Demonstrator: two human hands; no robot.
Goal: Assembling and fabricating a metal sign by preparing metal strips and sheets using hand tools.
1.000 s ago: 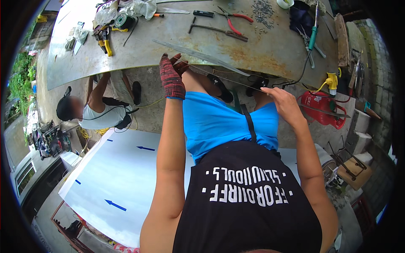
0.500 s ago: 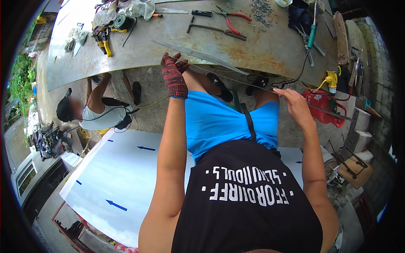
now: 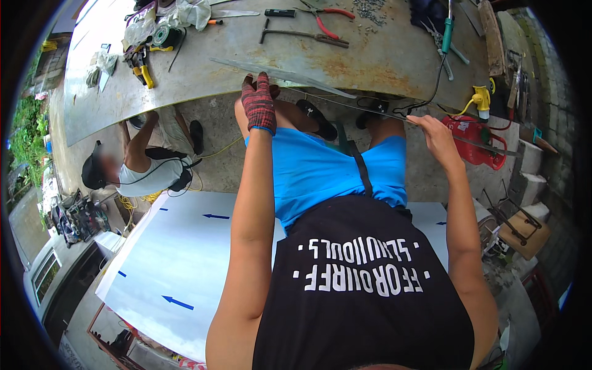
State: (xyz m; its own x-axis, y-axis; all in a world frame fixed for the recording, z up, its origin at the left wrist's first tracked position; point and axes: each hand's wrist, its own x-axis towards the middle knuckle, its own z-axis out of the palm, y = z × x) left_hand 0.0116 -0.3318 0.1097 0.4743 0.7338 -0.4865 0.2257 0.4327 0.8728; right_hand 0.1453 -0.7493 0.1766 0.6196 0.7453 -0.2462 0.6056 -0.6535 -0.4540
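A long, thin metal strip [image 3: 484,146] spans between my hands along the near side of the metal worktable [image 3: 203,77], its right end reaching past my right hand. My left hand [image 3: 259,108], in a red and black knitted glove, is closed at the strip's left end; its grip is partly hidden. My bare right hand [image 3: 435,137] pinches the strip between thumb and fingers. Flat, pale strips [image 3: 283,75] lie at the table's edge, just beyond my gloved fingertips.
On the table are red-handled pliers [image 3: 330,28], a T-shaped metal tool [image 3: 302,34], yellow-handled cutters [image 3: 143,71] and a teal-handled soldering iron [image 3: 447,37]. A red gas cylinder [image 3: 472,142] stands at right. Another person [image 3: 151,166] crouches at left. White sheeting [image 3: 166,259] lies behind me.
My view has shifted slightly, so the table sits higher. The gloved hand has turned, with its fingers now pointing up toward the table. Both hands stay along the strip.
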